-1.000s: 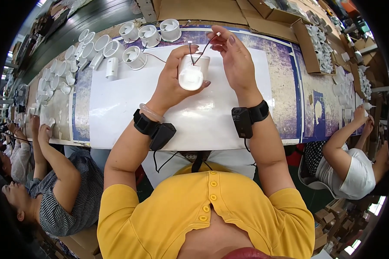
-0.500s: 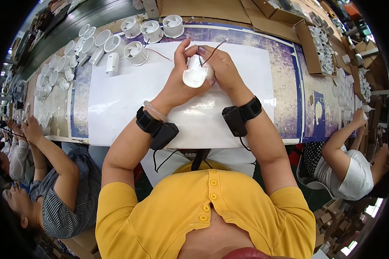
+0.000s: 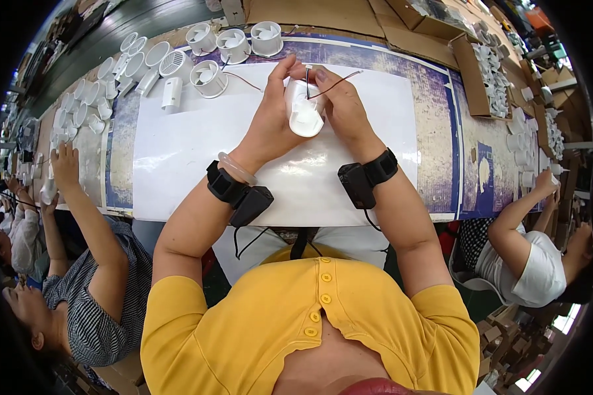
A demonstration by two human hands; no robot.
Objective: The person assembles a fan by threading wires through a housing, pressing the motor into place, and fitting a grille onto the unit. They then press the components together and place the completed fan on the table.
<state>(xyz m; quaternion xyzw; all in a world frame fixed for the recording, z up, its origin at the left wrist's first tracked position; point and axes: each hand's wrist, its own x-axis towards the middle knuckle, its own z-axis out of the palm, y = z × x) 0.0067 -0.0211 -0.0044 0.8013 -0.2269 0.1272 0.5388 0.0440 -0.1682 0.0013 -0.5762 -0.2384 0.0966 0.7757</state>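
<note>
Over the white sheet (image 3: 197, 158) I hold a white plastic fan housing (image 3: 305, 120) between both hands, its rounded end toward me. Thin dark and red wires (image 3: 336, 85) stick out of its top, and a small white connector sits at one wire's tip. My left hand (image 3: 275, 122) wraps the housing's left side. My right hand (image 3: 346, 108) closes on its right side, with thumb and fingertips up by the wires. The far side of the housing is hidden behind my fingers.
Several white round fan units (image 3: 234, 46) with blades and wires stand at the back left. A white cylindrical part (image 3: 171, 93) lies near them, beside rows of white housings (image 3: 85, 115). An open cardboard box (image 3: 471, 76) of small white parts is at the right. Co-workers sit on both sides.
The housing has turned a little in my hands, its rounded end shifting right. My right fingers have moved near the wires, which now point farther right. The left co-worker's hand has risen.
</note>
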